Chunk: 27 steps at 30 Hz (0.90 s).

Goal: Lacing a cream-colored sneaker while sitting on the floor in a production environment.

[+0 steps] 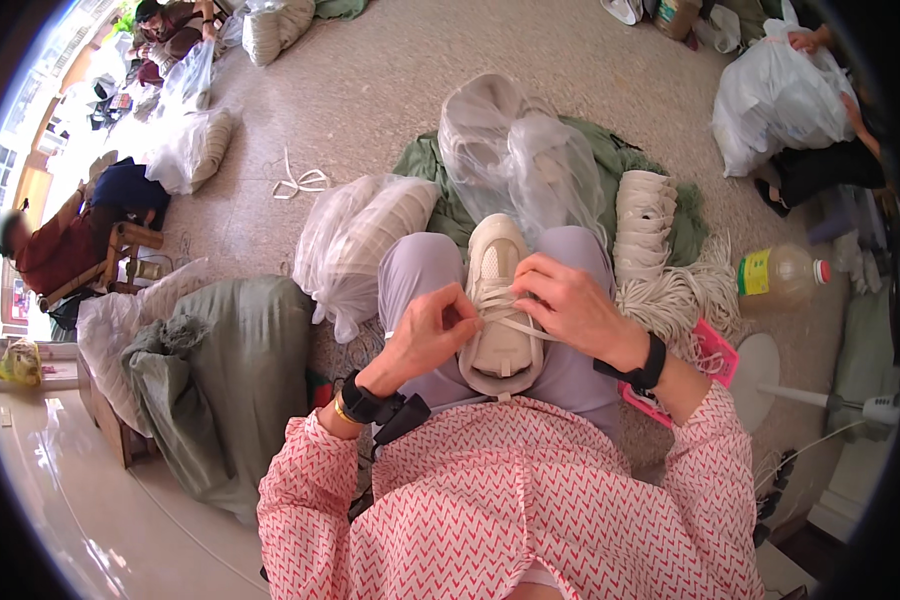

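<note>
- Cream shoe: matt mesh cloth, flat woven lace.
- Bags: thin, glossy clear plastic.
- Floor: speckled stone, rough-looking.
- Bottle: clear glossy plastic.

Clear plastic bags of shoe parts are piled on the floor. A green cloth is heaped at left. A bottle of yellow liquid is seen at right, beside a bundle of white laces.
</note>
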Motion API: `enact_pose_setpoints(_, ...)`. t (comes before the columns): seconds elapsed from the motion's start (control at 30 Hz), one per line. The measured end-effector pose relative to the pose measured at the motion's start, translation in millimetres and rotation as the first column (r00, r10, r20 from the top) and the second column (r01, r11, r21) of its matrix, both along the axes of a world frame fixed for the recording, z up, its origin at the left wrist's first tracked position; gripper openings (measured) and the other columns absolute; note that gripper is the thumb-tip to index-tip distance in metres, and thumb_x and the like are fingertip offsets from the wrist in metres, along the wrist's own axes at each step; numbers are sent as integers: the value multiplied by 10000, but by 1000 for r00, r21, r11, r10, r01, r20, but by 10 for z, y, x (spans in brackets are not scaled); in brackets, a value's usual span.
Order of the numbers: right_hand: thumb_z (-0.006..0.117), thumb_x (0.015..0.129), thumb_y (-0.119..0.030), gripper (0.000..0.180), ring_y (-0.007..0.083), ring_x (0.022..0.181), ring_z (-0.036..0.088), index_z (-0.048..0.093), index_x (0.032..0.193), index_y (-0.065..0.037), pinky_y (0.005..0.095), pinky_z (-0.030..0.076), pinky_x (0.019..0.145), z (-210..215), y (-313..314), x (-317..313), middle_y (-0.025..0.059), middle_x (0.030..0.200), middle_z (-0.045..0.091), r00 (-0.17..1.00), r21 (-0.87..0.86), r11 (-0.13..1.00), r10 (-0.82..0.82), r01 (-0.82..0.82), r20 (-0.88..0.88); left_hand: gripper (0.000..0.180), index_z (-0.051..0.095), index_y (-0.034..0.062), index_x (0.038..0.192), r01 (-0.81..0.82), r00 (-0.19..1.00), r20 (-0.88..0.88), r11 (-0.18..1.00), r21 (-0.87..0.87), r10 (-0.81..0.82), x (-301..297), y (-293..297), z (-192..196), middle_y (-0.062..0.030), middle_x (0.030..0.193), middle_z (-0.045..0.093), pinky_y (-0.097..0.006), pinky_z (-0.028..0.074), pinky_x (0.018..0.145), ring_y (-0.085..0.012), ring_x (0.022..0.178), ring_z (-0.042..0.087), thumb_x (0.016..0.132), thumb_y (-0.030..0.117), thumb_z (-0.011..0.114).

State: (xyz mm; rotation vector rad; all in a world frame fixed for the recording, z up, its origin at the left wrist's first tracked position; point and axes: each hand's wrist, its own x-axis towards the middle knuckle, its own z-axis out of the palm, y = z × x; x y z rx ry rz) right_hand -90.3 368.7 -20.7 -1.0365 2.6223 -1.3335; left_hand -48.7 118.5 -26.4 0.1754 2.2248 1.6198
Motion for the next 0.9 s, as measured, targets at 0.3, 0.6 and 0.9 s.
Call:
enact_pose_setpoints(0.3,680,953,-62,90,75,655,587,628,984,4,261,479,581,48,-6,76,11,783,648,862,-47,995,-48,83,504,135,619,12,894,44,992,116,998,38,-48,53,-224,89,-4,757,619,-252,463,605,-80,675,562,916,100,719)
enact_pose_setpoints(0.6,671,974,-52,68,6,652,559,643,1033,-31,180,440,543,-10,95,4,-33,832,648,532,-296,925,130,239,837,132,588,44,898,-114,933,355,984,137,59,362,-1301,566,15,824,575,-230,442,652,-70,733,545,954,93,697)
enact_pose_setpoints(0.9,684,924,-2,153,-3,682,564,648,1073,-1,174,461,594,-111,62,192,-20,912,666,753,-203,957,-25,208,657,131,583,33,897,-215,908,383,974,78,170,683,-1806,497,-3,825,603,-228,454,654,-83,722,556,950,77,694)
